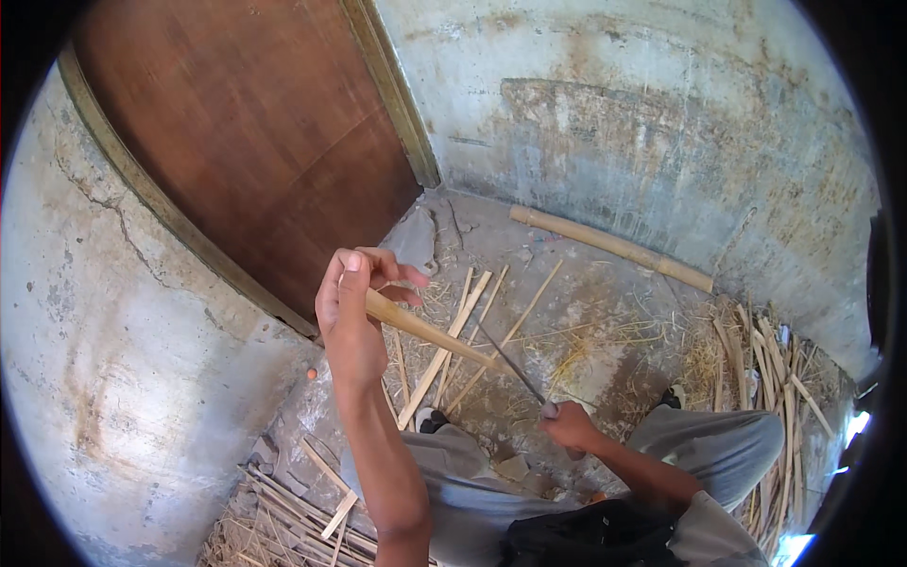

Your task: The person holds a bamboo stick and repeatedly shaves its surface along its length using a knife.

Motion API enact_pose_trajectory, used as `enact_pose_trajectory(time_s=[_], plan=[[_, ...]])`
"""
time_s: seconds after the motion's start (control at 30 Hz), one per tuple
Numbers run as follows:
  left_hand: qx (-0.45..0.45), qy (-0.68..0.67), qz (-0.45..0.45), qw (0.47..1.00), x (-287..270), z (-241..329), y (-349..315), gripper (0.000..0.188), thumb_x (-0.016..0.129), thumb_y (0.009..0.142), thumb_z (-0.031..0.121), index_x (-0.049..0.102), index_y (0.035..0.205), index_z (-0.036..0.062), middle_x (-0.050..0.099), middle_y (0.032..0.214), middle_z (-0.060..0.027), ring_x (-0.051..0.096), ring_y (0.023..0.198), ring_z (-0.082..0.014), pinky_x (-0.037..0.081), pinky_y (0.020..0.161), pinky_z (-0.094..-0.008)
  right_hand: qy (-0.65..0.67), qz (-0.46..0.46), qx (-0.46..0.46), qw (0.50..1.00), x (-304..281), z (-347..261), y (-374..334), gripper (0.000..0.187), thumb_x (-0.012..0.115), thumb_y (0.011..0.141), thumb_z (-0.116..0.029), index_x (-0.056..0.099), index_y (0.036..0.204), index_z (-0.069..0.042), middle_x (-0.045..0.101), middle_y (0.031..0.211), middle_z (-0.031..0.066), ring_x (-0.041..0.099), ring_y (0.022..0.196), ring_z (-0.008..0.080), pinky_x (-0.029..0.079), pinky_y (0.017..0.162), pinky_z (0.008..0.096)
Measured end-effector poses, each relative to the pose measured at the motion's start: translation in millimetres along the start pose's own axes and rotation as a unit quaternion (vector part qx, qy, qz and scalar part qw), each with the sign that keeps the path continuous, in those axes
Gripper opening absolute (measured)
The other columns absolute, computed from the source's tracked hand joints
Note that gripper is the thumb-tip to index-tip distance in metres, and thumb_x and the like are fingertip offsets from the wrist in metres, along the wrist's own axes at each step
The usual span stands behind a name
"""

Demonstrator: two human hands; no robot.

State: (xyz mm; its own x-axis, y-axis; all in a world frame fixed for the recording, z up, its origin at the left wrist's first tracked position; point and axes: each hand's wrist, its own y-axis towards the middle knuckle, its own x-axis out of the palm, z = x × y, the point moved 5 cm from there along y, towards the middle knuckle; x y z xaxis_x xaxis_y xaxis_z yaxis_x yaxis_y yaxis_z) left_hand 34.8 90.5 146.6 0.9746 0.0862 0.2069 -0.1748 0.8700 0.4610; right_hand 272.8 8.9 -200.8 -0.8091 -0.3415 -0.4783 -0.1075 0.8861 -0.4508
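A split bamboo strip (425, 328) slants down to the right from my left hand (354, 288). That hand is raised at the left, with the strip's upper end between thumb and palm and the fingers curled loosely. My right hand (570, 428) is closed around the handle of a knife (518, 369), whose thin dark blade points up and to the left. The blade crosses the strip near its lower end; whether it has cut into it I cannot tell. Below and behind the strip, several pale bamboo slats (446, 352) lie on the floor between my feet and the door.
A whole bamboo pole (614, 248) lies along the foot of the stained wall (642, 142). Bundles of split bamboo (779, 397) are heaped at the right, and more strips (302, 520) lie at lower left. A brown door (255, 132) stands at upper left. Shavings (576, 359) litter the concrete floor.
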Motion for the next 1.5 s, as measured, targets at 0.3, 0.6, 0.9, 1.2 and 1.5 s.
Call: enact_pose_trajectory(time_s=[0.3, 0.6, 0.9, 1.2, 1.5], plan=[[0.091, -0.064, 0.085, 0.99, -9.7, -13.0, -10.0, 0.038, 0.051, 0.096, 0.028, 0.034, 0.066, 0.0118, 0.028, 0.048, 0.0002, 0.028, 0.039, -0.0079, 0.02, 0.035, -0.023, 0.031, 0.031, -0.221, 0.974, -41.9, -181.7, -59.6, 0.029, 0.067, 0.072, -0.022, 0.058, 0.069, 0.005, 0.059, 0.062, 0.0228, 0.061, 0.06, 0.0385, 0.048, 0.06, 0.0424], [0.111, -0.092, 0.106, 0.984, 2.4, -13.0, -20.2, 0.031, 0.052, 0.093, 0.015, 0.037, 0.067, 0.0069, 0.031, 0.049, 0.0005, 0.028, 0.039, -0.0057, 0.022, 0.035, -0.0236, -0.186, -0.139, -0.027, 0.972, 54.4, 65.2, 14.8, 0.019, 0.061, 0.071, -0.025, 0.07, 0.076, -0.009, 0.067, 0.069, 0.0106, 0.067, 0.068, 0.027, 0.053, 0.066, 0.0392], [0.103, -0.063, 0.178, 0.977, -14.6, -18.2, -1.8, 0.033, 0.051, 0.093, 0.018, 0.032, 0.066, 0.0114, 0.027, 0.048, 0.0019, 0.025, 0.038, -0.0057, 0.019, 0.034, -0.023, 0.054, 0.049, -0.166, 0.983, 10.0, -89.1, -26.8, 0.021, 0.066, 0.072, -0.023, 0.064, 0.072, -0.003, 0.064, 0.063, 0.0116, 0.06, 0.055, 0.0241, 0.048, 0.056, 0.0367], [0.095, -0.013, 0.225, 0.97, -8.0, -25.1, -1.9, 0.034, 0.051, 0.093, 0.02, 0.033, 0.066, 0.0129, 0.025, 0.051, 0.0032, 0.024, 0.04, -0.0056, 0.018, 0.034, -0.0232, -0.452, -0.095, -0.26, 0.848, 79.5, 126.8, 24.6, 0.018, 0.058, 0.073, -0.023, 0.067, 0.074, -0.008, 0.068, 0.074, 0.015, 0.066, 0.069, 0.0333, 0.052, 0.065, 0.046], [0.094, 0.048, 0.302, 0.947, -31.8, -19.7, 3.1, 0.035, 0.05, 0.093, 0.022, 0.034, 0.064, 0.0127, 0.028, 0.049, 0.0029, 0.028, 0.04, -0.0057, 0.021, 0.037, -0.0231, 0.055, 0.046, -0.16, 0.984, 25.9, -68.4, -2.6, 0.031, 0.064, 0.072, -0.028, 0.062, 0.072, 0.003, 0.062, 0.067, 0.0192, 0.061, 0.062, 0.0337, 0.048, 0.06, 0.041]])
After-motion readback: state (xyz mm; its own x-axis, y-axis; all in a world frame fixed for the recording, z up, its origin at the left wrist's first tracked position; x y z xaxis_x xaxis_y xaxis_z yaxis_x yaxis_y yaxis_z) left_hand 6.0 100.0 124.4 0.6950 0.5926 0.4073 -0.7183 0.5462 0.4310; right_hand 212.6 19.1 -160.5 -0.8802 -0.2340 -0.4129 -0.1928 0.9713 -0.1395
